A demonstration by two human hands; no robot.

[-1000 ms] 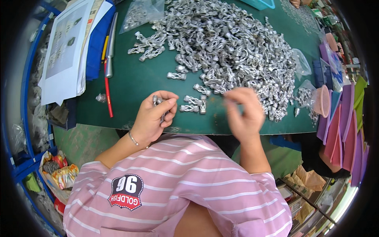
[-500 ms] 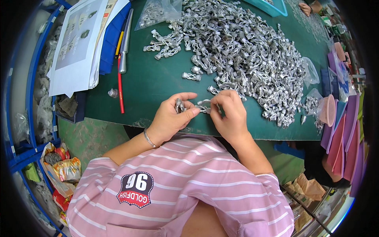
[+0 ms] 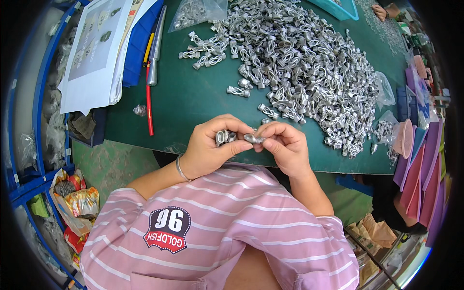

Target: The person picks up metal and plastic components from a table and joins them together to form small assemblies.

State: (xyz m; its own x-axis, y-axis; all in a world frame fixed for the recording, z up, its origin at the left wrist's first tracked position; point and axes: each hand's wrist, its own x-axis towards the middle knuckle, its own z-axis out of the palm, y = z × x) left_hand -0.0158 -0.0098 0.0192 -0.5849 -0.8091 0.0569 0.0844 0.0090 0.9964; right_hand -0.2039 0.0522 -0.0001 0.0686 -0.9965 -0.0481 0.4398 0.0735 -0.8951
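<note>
My left hand [image 3: 211,145] is closed round several small silver metal pieces [image 3: 224,137], which show in the curl of its fingers. Between its thumb and forefinger it pinches one more silver looped metal piece [image 3: 252,138]. My right hand [image 3: 286,146] grips the other end of that same piece with fingertips and thumb. Both hands meet just over the near edge of the green table [image 3: 179,108]. Beyond them spreads a large heap of silver looped metal pieces [image 3: 302,63], with a few loose ones [image 3: 238,91] at its near left side.
Left of the heap lie a red pen [image 3: 149,104], a metal tube-like tool [image 3: 154,58], papers [image 3: 92,58] and a blue tray [image 3: 140,43]. Clear plastic bags [image 3: 198,14] hold more pieces. A pink basket [image 3: 402,137] stands at right. Another person's hand [image 3: 380,12] rests at the far right.
My right hand has drawn in against my left, and both now hold one piece between their fingertips. The view has shifted slightly.
</note>
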